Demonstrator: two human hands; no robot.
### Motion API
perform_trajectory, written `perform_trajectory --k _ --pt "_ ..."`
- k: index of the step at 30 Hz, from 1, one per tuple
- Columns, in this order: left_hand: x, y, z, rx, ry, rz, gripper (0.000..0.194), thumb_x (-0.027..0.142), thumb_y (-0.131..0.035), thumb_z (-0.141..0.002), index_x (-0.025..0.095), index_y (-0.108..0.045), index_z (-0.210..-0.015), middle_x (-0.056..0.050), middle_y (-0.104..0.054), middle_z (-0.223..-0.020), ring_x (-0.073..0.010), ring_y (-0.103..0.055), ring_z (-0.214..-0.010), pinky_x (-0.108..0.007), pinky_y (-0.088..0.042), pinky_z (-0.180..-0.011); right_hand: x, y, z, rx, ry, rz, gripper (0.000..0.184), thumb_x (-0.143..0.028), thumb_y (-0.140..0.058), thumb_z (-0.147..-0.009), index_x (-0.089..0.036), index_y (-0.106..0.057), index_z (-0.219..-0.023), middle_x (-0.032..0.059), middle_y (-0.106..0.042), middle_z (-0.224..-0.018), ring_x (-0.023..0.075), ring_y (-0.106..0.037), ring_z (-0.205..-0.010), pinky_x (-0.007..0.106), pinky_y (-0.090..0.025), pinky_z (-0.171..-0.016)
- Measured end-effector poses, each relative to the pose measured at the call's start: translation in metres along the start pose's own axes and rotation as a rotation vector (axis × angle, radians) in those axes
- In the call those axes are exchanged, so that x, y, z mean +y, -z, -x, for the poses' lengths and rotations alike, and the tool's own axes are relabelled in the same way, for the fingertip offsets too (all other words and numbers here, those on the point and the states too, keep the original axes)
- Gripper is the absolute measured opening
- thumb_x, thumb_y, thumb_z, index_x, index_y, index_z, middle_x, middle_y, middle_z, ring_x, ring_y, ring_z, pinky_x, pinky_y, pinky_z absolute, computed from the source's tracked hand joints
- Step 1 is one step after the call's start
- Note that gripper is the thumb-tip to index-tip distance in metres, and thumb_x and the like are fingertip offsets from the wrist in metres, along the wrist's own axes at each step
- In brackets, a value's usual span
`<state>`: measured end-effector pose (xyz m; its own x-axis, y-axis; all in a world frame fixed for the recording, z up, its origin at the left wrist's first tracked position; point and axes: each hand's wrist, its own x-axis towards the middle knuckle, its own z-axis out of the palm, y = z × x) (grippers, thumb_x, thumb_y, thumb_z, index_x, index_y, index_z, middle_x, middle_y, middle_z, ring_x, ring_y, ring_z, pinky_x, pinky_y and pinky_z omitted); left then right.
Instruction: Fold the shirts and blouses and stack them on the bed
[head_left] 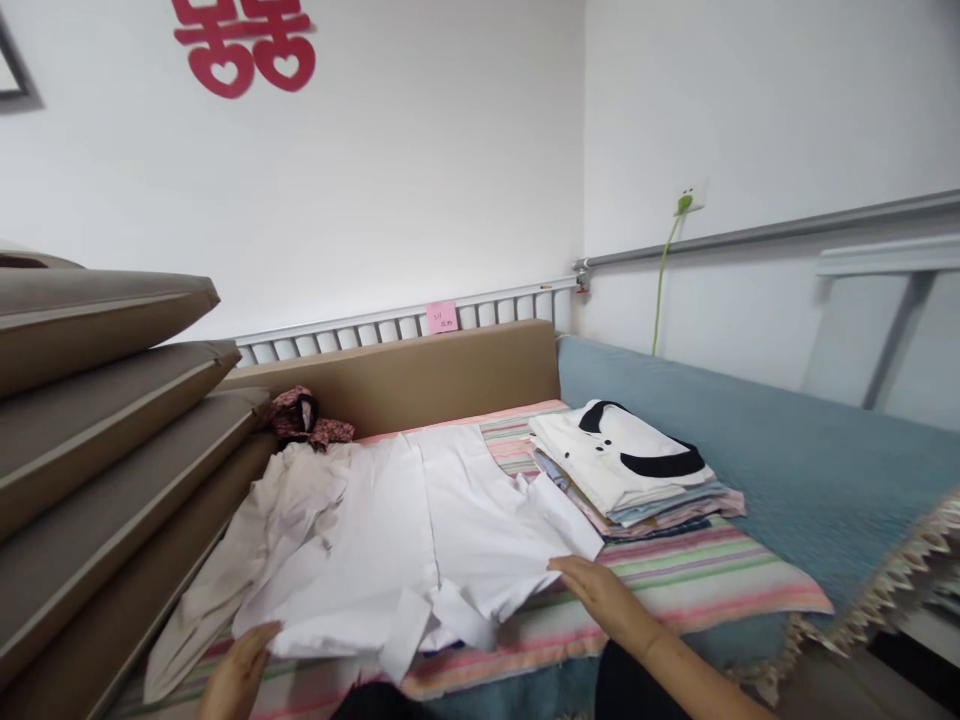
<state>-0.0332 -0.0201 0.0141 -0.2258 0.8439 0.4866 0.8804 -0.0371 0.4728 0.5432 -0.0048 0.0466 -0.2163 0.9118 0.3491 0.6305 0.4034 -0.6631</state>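
A white collared shirt (390, 540) lies spread over a striped cloth, its collar at the near edge and its front placket running away from me. With the fingers of my left hand (241, 668) I grip the near left edge of the shirt. My right hand (604, 598) pinches the near right edge, which is lifted slightly. Beside the shirt on the left lies a crumpled cream garment (277, 520), partly under it. The stack of folded clothes (622, 460) to the right has a white top with black shapes uppermost.
Several brown cushions (112, 430) are piled high on the left. A dark red patterned cloth (311, 420) lies at the back left. Behind stand a brown backrest (420, 375) and a radiator (330, 338). A blue-covered backrest (750, 440) bounds the right side of the striped cloth (675, 570).
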Motion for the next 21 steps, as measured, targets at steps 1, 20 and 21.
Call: perform_trajectory --k 1,20,21 --pt "-0.003 0.002 0.0 -0.018 -0.007 0.037 0.025 0.038 -0.048 -0.06 0.036 -0.071 -0.068 0.001 -0.074 -0.086 -0.0247 -0.067 -0.09 -0.035 -0.053 -0.087 0.0 0.001 0.001 0.006 0.002 -0.003 0.035 -0.036 -0.039 -0.086 -0.025 -0.069 -0.099 0.0061 -0.069 -0.105 0.023 -0.062 -0.102 0.038 -0.047 -0.094" --pt "0.006 -0.037 0.079 -0.353 -0.053 -0.53 0.043 0.009 -0.04 -0.073 0.019 -0.066 -0.105 -0.007 -0.067 -0.112 -0.0205 -0.059 -0.108 -0.034 -0.042 -0.098 0.052 -0.007 0.044 -0.209 -0.301 -0.11 0.025 -0.034 -0.047 -0.075 -0.02 -0.068 -0.074 0.0016 -0.068 -0.067 0.0187 -0.061 -0.067 0.026 -0.046 -0.064" --pt "0.016 -0.048 0.075 -0.336 -0.096 -0.515 0.041 0.013 -0.041 -0.076 0.019 -0.065 -0.107 -0.007 -0.066 -0.115 -0.0208 -0.059 -0.109 -0.034 -0.042 -0.099 0.06 -0.001 0.039 -0.093 -0.377 -0.175 0.024 -0.035 -0.049 -0.072 -0.02 -0.067 -0.072 0.0017 -0.068 -0.067 0.0193 -0.061 -0.068 0.027 -0.046 -0.065"
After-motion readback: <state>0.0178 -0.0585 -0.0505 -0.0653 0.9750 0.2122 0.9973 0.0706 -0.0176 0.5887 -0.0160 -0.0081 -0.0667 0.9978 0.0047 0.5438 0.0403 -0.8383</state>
